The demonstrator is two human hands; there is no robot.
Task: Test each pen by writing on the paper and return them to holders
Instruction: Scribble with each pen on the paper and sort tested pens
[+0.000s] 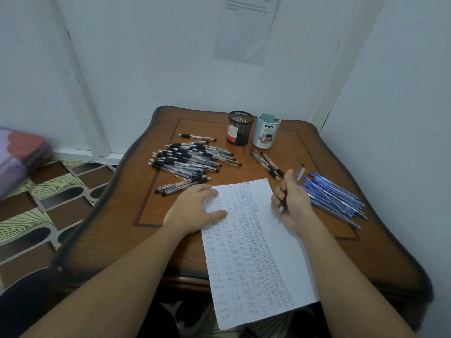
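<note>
Pens with black grips [192,159] are lying in a loose heap on the far-left part of the table [341,154], and none is sitting in a holder yet. Left hand [195,211] is resting flat with fingers spread on the far-left corner of the paper [246,252], pinning it. Columns of "test" are filling most of the sheet, with only a strip along its right side showing blank, and its near end is overhanging the table edge. Far centre, a black mesh holder [240,128] and a pale blue holder [266,131] are standing side by side; a few more black pens [267,164] are lying just near of them. Right hand [292,203] is curling fist-like around one pen [299,172]: the back end is poking out far of the thumb and the tip is emerging below the fingers over the blank strip. Contact with the paper cannot be told. Blue pens [334,198] are lying heaped just right of that hand. Risks, as judged: the overhanging sheet could slide if the left hand lifts. The fist grip may smear the stroke or drop the pen into the blue heap, mixing tested with untested.
</note>
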